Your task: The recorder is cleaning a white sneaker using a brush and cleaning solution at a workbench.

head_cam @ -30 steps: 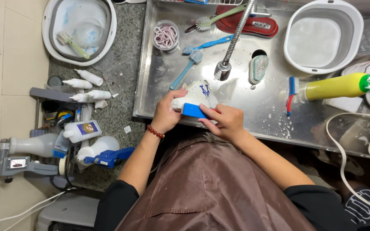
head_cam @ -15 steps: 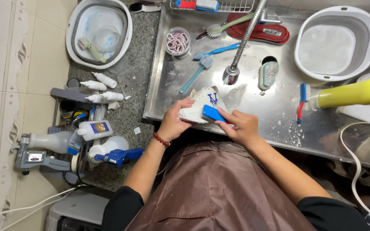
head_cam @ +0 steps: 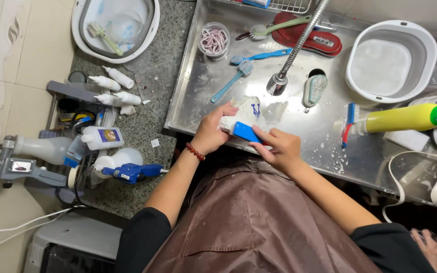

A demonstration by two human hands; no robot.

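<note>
Over a steel sink (head_cam: 198,96), the left hand (head_cam: 209,132) grips a white shoe (head_cam: 246,112) while the right hand (head_cam: 278,146) presses a blue brush (head_cam: 246,132) against its near side. Just beyond the grip hangs a faucet (head_cam: 299,43); farther right lies a yellow bottle (head_cam: 403,118).

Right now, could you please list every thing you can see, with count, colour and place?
shoe: one, white, front edge of sink
scrubbing tool: one, blue, against the shoe
sink: one, steel, centre
tap: one, metal, over sink
long brushes: two, blue, sink left
oval brush: one, pale green, beside tap
basins: two, white, top right and top left
squeeze bottle: one, yellow, lying at right
small bottles: several, white, left counter
apron: one, brown, bottom
left hand: holds the shoe
right hand: holds the scrubbing tool
</note>
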